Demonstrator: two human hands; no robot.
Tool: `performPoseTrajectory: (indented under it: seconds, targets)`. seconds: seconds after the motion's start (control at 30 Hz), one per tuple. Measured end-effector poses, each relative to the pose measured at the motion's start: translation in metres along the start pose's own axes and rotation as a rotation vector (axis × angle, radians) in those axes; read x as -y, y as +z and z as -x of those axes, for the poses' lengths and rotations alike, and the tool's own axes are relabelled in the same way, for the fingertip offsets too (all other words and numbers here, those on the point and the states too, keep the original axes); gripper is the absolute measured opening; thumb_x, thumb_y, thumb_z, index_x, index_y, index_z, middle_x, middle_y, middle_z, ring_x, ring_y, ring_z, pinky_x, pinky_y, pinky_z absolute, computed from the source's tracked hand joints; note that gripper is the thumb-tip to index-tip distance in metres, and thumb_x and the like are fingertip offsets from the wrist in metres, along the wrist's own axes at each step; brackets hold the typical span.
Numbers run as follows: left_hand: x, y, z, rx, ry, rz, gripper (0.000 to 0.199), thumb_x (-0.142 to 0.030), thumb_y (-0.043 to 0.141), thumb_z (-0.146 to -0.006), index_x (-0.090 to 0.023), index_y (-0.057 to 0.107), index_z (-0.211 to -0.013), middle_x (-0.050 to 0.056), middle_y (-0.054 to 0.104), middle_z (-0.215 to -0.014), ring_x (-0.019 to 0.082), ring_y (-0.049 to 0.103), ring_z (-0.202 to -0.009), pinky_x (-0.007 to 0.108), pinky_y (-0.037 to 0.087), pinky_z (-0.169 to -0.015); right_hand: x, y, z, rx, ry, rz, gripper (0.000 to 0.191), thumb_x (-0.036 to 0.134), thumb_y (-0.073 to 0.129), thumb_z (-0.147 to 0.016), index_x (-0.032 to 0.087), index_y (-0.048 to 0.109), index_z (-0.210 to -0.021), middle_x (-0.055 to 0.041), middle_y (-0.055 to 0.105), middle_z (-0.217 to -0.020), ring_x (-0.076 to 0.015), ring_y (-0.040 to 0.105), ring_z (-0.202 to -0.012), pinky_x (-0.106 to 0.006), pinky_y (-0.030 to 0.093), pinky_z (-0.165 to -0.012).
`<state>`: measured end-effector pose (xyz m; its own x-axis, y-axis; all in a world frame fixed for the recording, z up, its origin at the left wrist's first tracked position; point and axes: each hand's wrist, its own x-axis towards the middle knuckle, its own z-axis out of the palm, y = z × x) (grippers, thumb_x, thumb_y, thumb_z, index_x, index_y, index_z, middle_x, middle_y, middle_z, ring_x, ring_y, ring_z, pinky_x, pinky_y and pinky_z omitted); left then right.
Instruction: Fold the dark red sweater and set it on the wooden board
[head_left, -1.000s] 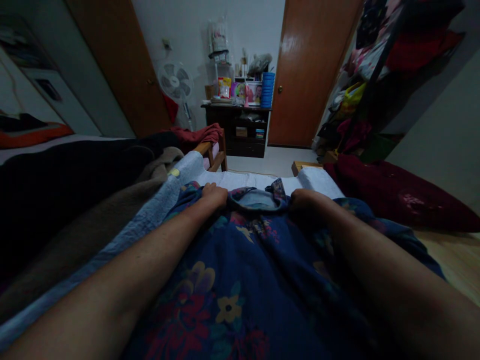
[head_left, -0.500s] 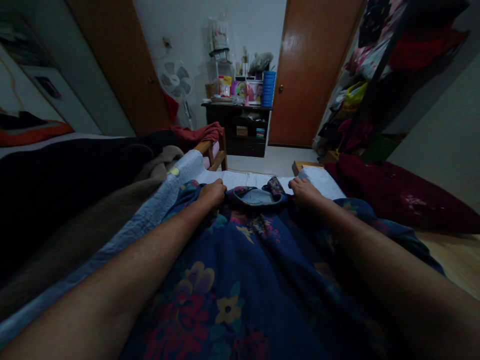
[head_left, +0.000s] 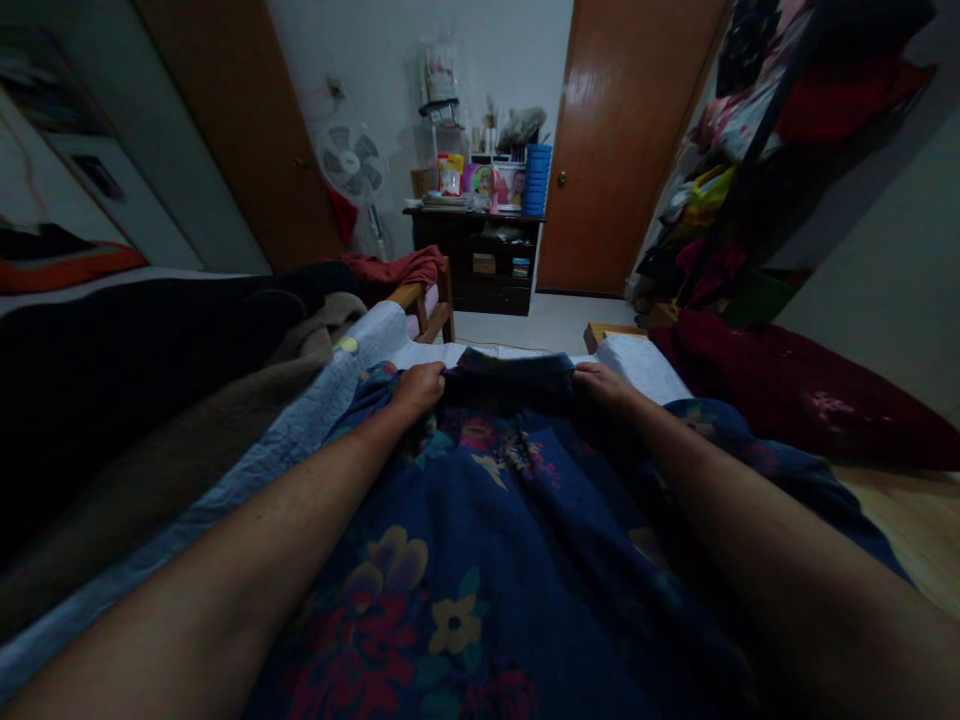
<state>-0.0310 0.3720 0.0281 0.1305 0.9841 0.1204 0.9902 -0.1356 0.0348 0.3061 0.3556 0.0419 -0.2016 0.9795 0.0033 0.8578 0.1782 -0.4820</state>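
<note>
A dark blue garment with red and yellow flowers [head_left: 525,560] lies spread out before me, its collar [head_left: 514,372] at the far end. My left hand [head_left: 420,388] is closed on the collar's left end, and my right hand [head_left: 602,383] grips its right end. Between the two hands the collar is pulled taut and stands up as a dark band, covering the neck opening. Under the garment is a pale blue-grey cloth [head_left: 641,365], which shows at the far edge and along the left side.
Dark bedding and a brown blanket [head_left: 202,450] lie on the left, with a wooden bed frame [head_left: 442,300] beyond. A maroon cushion [head_left: 810,400] is on the right. Farther off stand a white fan [head_left: 352,160], a dark cabinet [head_left: 491,290] and a wooden door [head_left: 622,150].
The collar, which lay round an open neckline with one end folded up, is now stretched straight between my hands. My left hand has shifted slightly left; my right hand has closed on the collar.
</note>
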Motion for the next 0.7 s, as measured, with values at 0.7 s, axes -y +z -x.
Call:
performPoseTrajectory:
  seconds: [0.7]
  targets:
    - [-0.008, -0.004, -0.019, -0.068, -0.148, 0.069, 0.033, -0.025, 0.039, -0.086, -0.022, 0.068, -0.102, 0.009, 0.071, -0.103, 0.024, 0.065, -0.096, 0.03, 0.048, -0.077, 0.025, 0.002, -0.008, 0.157, -0.109, 0.122, 0.03, 0.01, 0.055, -0.073, 0.022, 0.07, -0.097, -0.0028, 0.07, -0.1, -0.0191, 0.062, -0.092, -0.023, 0.045, -0.081]
